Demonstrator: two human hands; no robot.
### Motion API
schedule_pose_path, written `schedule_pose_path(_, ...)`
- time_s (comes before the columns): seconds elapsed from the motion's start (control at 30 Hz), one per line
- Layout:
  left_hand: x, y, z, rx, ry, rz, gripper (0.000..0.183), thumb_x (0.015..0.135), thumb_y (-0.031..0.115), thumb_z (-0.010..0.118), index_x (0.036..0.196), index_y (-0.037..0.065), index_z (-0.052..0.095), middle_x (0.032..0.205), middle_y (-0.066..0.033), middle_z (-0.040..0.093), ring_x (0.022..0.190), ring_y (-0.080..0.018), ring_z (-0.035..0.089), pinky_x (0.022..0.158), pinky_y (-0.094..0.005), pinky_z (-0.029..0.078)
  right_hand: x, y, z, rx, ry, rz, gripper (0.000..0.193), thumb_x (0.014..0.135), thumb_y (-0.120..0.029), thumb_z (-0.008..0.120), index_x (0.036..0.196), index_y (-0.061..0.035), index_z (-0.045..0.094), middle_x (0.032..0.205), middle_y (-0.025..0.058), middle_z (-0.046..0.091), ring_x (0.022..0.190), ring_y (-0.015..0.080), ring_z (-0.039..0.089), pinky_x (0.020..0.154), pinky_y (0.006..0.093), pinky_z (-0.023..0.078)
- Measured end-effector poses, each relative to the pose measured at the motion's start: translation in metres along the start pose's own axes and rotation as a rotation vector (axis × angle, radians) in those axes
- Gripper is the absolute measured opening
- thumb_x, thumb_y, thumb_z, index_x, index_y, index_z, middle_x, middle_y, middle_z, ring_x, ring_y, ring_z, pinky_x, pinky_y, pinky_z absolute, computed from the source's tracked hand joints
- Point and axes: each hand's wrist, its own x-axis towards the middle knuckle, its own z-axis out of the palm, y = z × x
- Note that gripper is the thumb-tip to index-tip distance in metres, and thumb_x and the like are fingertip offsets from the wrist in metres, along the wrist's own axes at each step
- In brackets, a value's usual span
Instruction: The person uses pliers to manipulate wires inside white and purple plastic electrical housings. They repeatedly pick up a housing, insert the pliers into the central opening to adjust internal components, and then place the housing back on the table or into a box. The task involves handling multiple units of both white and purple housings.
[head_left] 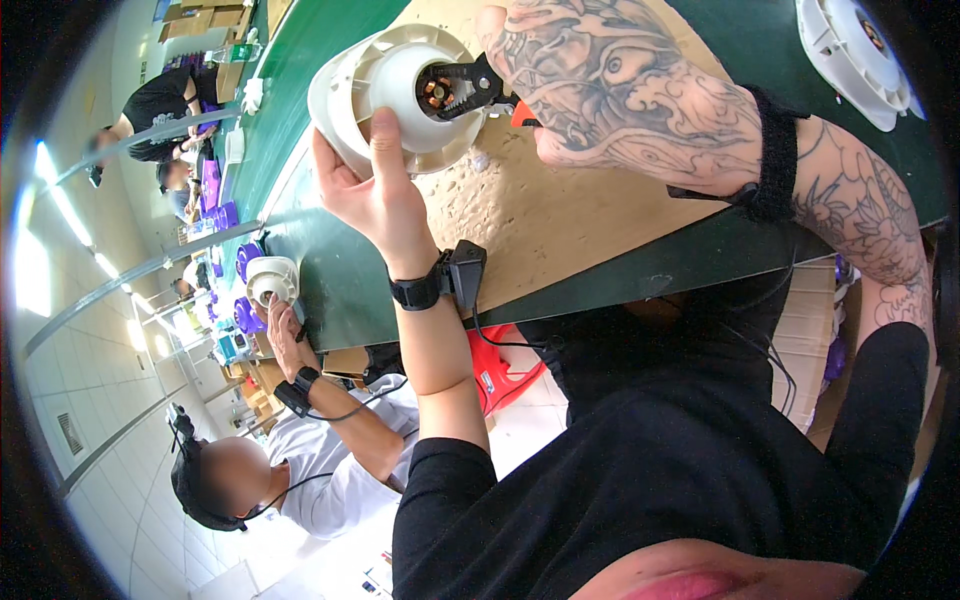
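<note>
My left hand (375, 190) grips a white plastic motor housing (385, 75) from below, its thumb pressed against the round centre part. Inside the round opening, copper-coloured windings (438, 95) show. My right hand (630, 100) is closed round a pair of black pliers (472, 88), and a bit of orange handle shows under the fist. The jaws are parted and reach into the opening, over the windings; whether they grip anything there is hard to make out. A brown cardboard sheet (580, 220) lies under both hands.
Another white housing (850, 60) stands at the far right of the green table (620, 315). On the left, a co-worker's hand (288, 340) touches a similar white housing (285, 268), with purple parts (248, 315) near it. A red bag (495, 375) is below the table edge.
</note>
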Motion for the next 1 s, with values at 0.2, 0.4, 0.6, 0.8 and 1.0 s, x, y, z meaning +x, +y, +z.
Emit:
schedule_pose_path(0.2,-0.003,0.001,0.005,-0.03,0.011,0.007,0.036,0.095,0.008,0.074,0.125,-0.005,0.06,0.114,-0.0135,0.07,0.098,-0.0161,0.068,0.084,-0.0281,0.055,0.021,-0.004,-0.009,0.044,0.021,0.086,0.045,0.074,-0.024,0.068,0.109,0.0032,0.059,0.092,0.0235,0.063,0.094,0.0412,0.062,0.084,0.0493,0.048)
schedule_pose_path(0.4,0.001,0.005,-0.009,0.28,0.084,0.218,0.045,0.088,0.013,0.081,0.123,-0.006,0.061,0.111,-0.0112,0.069,0.099,-0.0158,0.066,0.085,-0.0301,0.054,0.042,-0.008,-0.018,0.149,-0.238,0.316,0.05,0.07,-0.022,0.07,0.111,0.0028,0.058,0.091,0.0245,0.064,0.093,0.0433,0.062,0.083,0.0502,0.049)
schedule_pose_path(0.6,0.006,0.001,-0.009,0.124,-0.006,0.104,0.042,0.09,0.012,0.079,0.124,-0.006,0.062,0.11,-0.0079,0.069,0.097,-0.0124,0.064,0.086,-0.0266,0.051,0.033,-0.004,-0.022,0.043,-0.12,0.185,0.054,0.069,-0.022,0.071,0.115,0.0013,0.057,0.092,0.0229,0.065,0.098,0.0427,0.061,0.089,0.0495,0.048)
schedule_pose_path(0.8,0.004,0.007,-0.02,-0.056,-0.021,-0.105,0.048,0.088,0.011,0.08,0.128,-0.005,0.059,0.113,-0.01,0.071,0.1,-0.0145,0.066,0.088,-0.0287,0.053,0.044,-0.016,-0.034,0.025,-0.446,0.359,0.056,0.069,-0.024,0.072,0.117,0.0004,0.056,0.095,0.021,0.065,0.097,0.0398,0.062,0.088,0.0486,0.049)
schedule_pose_path(1.0,0.007,0.014,-0.015,-0.036,-0.052,-0.158,0.036,0.091,0.007,0.077,0.122,-0.003,0.062,0.106,-0.0051,0.07,0.095,-0.011,0.064,0.082,-0.0259,0.052,0.029,-0.017,-0.029,-0.131,-0.108,0.173,0.057,0.069,-0.026,0.073,0.117,-0.0001,0.056,0.096,0.0201,0.065,0.098,0.0375,0.062,0.088,0.0476,0.049)
